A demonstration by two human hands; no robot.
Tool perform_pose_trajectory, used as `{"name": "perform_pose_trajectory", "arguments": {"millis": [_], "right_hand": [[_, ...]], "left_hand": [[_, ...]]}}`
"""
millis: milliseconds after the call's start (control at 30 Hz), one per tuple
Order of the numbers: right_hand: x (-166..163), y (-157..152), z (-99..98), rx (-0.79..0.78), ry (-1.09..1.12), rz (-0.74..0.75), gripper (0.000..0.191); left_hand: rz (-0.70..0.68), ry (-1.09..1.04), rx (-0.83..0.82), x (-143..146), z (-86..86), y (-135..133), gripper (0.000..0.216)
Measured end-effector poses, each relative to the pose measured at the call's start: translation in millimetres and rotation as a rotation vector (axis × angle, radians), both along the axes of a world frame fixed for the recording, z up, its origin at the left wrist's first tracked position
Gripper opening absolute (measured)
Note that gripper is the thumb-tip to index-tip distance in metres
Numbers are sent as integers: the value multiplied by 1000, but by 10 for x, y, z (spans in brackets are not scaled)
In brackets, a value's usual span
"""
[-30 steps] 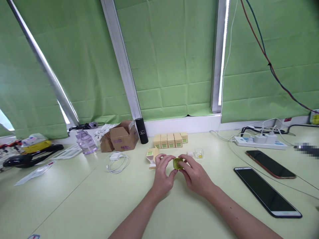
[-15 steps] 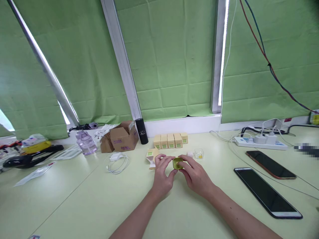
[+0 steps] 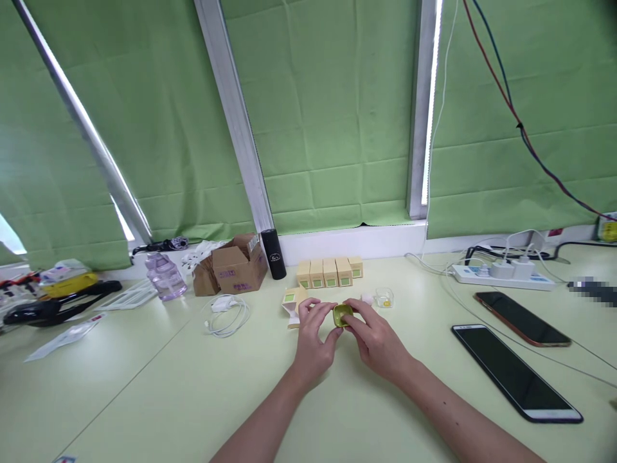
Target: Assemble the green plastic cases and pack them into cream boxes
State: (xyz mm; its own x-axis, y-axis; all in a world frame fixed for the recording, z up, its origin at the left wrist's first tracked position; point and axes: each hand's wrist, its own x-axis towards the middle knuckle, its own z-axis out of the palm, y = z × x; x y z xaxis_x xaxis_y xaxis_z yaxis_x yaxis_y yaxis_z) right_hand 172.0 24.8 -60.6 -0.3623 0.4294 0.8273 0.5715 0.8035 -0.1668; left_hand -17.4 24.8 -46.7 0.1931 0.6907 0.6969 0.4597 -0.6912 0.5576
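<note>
Between my two hands, above the table, is a small yellow-green square container (image 3: 341, 314) with its hollow side toward me. My left hand (image 3: 315, 341) is closed on its left edge, thumb below and index finger above. My right hand (image 3: 378, 337) holds the right side, with a finger reaching into the hollow. What that fingertip touches inside is hidden. Just beyond my left hand stands an opened small cardboard box (image 3: 294, 301) with a green label. Behind my right hand lie a small pinkish-white piece (image 3: 367, 298) and a clear plastic case (image 3: 384, 297) with something yellow in it.
Several small tan boxes (image 3: 330, 272) line up at the back beside a black cylinder (image 3: 274, 254). Leftward are a carton (image 3: 238, 267), a purple bottle (image 3: 164, 276) and a coiled white cable (image 3: 229, 318). To the right lie two phones (image 3: 515, 373) and a power strip (image 3: 504, 275).
My right hand's fingers have shifted slightly at the container, the thumb tucking in below. Otherwise both hands keep their hold, and the view has shifted very slightly.
</note>
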Motion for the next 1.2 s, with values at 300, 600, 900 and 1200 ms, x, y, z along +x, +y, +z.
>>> {"name": "perform_pose_trajectory", "arguments": {"millis": [300,600,900,1200], "right_hand": [[-11,-42,49,-43,67,31,38],[2,-6,24,-187,310,38,22],[-38,-23,91,-617,592,74,35],[-91,-79,65,-752,569,90,43]], "left_hand": [[5,20,8,2,-28,10,40],[-24,9,20,-21,17,-26,41],[37,51,18,15,21,-49,48],[10,178,39,50,21,-83,54]]}}
